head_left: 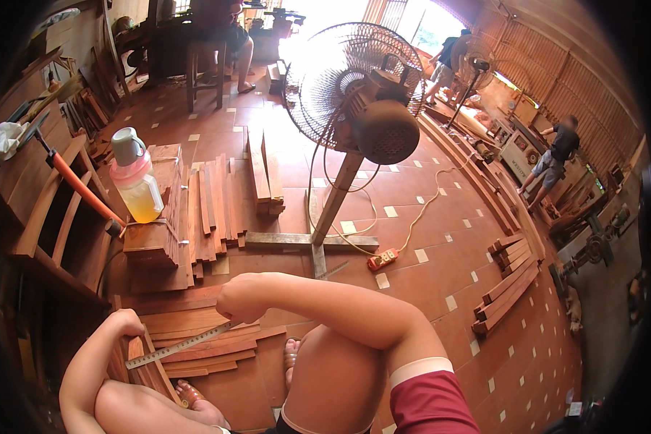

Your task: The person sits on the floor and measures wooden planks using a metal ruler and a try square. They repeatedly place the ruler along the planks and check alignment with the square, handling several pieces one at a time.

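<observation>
A long metal ruler point(181, 346) lies slantwise over several reddish-brown wooden boards point(213, 356) on the floor before me. My right hand point(243, 298) is closed on the ruler, its fingertips turned down and partly hidden. Beyond my right forearm a short marked strip shows in line with it, seemingly the same ruler. My left hand point(126, 322) bends down with curled fingers at the upper end of a narrow wooden board point(150, 367), which it appears to grip. The ruler's near end crosses this board.
A pedestal fan point(387, 130) stands ahead on a cross-shaped base, beside a red power strip point(383, 259). A jug of yellow liquid point(136, 189) sits on stacked wood at left. More boards point(510, 286) lie at right. Other people are farther back.
</observation>
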